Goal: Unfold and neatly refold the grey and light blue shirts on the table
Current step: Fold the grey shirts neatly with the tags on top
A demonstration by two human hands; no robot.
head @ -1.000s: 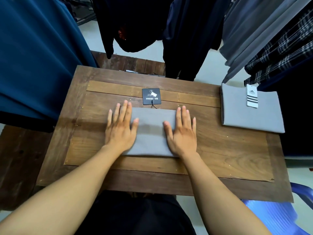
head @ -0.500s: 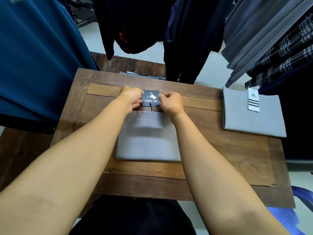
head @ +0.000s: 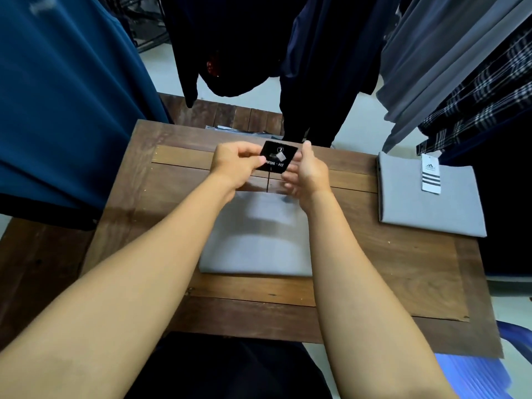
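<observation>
Centre shirt (head: 253, 249), smooth rectangle; square black tag (head: 277, 159) in left grip (head: 230, 162)

The table (head: 374, 277) is dark brown wood, with a broad frame round a paler inset panel of planks. A folded light blue shirt (head: 253, 249) lies flat on the panel at the middle, its edges square to the table's. From its far edge a string rises to a black tag (head: 277, 159) held off the wood. A folded grey shirt (head: 426, 208) lies well apart at the far right corner, with a white striped tag (head: 431, 177) on top. At the far edge lies something thin and pale (head: 230, 129), mostly hidden.
</observation>
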